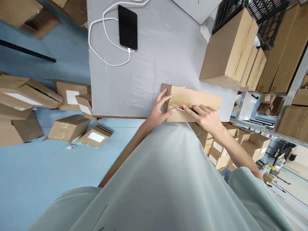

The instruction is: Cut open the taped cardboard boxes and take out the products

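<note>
A closed cardboard box [192, 94] with shiny tape along its top lies at the table's near edge, against my shirt. My left hand [160, 107] grips the box's left end, thumb and fingers spread over the corner. Wrapped in my right hand [205, 117] is a slim cutter with a red and black handle [180, 107], probably a utility knife. Its thin metal tip points left and meets the tape near my left fingertips. My fingers hide part of the handle.
On the grey table [168, 41] a black phone [128, 27] is plugged into a white cable [92, 41]. Stacked cartons [223, 48] and a black crate [267, 19] stand at right. More boxes [69, 128] lie on the blue floor at left. Metal shelving [288, 96] is far right.
</note>
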Tool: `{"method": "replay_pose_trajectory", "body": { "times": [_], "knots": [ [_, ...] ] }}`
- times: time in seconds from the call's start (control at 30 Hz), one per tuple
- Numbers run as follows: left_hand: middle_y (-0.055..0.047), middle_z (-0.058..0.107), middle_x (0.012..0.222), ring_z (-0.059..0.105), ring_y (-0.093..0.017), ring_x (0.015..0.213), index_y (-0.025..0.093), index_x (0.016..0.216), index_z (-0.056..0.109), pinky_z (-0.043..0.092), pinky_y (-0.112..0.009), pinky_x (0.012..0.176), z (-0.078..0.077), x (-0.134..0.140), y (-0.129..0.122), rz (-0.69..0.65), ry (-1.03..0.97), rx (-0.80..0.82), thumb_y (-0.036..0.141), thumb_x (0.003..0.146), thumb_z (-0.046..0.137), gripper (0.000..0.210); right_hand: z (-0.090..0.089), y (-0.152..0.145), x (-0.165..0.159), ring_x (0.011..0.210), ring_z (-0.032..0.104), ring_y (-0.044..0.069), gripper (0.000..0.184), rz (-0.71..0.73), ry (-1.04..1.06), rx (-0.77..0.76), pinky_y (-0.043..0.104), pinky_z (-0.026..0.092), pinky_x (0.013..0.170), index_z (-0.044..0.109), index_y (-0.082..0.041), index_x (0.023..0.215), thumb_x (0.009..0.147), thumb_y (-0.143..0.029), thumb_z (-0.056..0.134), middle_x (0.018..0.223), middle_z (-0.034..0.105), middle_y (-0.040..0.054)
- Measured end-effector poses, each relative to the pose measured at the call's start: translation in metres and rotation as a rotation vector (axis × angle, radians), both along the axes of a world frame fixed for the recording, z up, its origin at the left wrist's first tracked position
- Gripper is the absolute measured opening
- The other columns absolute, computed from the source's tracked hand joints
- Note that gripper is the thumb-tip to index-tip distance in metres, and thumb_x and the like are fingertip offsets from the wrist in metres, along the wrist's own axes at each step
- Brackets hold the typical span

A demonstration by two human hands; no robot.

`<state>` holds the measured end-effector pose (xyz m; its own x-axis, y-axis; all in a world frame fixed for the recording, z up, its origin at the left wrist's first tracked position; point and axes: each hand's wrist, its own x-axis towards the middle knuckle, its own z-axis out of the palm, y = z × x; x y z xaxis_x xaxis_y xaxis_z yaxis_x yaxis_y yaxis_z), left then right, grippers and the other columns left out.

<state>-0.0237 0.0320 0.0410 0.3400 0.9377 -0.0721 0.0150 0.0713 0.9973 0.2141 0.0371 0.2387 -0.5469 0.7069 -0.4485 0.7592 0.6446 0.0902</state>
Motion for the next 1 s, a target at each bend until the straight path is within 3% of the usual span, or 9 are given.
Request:
{"method": "replay_pose_trajectory", "body": {
  "times": [0.43,0.73,1.0],
  "knots": [
    [-0.013,0.029,0.188,0.029,-0.039,0.175,0.034,0.163,0.057,0.039,-0.063,0.138,-0.001,0.000,0.000,-0.006,0.020,0.001,0.082,0.099,0.066,0.080,0.005,0.001,-0.006,0.100,0.062,0.023,0.070,0.030,-0.025,-0.004,0.033,0.044,0.076,0.046,-0.030,0.175,0.110,-0.005,0.045,0.131,0.079,0.0087],
    [-0.015,0.029,0.188,0.029,-0.039,0.176,0.034,0.164,0.055,0.039,-0.060,0.138,0.000,0.000,0.001,-0.006,0.021,0.000,0.082,0.099,0.066,0.082,0.018,-0.007,-0.029,0.097,0.062,0.024,0.072,0.050,-0.062,0.032,0.037,0.041,0.073,0.039,-0.027,0.178,0.111,-0.002,0.038,0.122,0.079,0.0106],
    [-0.015,0.031,0.187,0.032,-0.039,0.174,0.035,0.165,0.055,0.041,-0.060,0.137,-0.003,0.000,0.005,-0.009,0.030,0.002,0.080,0.100,0.068,0.080,0.030,0.009,-0.054,0.102,0.062,0.028,0.059,0.007,-0.078,-0.048,0.039,0.045,0.079,0.047,-0.019,0.172,0.114,-0.009,0.040,0.116,0.076,0.0149]
  ]
}}
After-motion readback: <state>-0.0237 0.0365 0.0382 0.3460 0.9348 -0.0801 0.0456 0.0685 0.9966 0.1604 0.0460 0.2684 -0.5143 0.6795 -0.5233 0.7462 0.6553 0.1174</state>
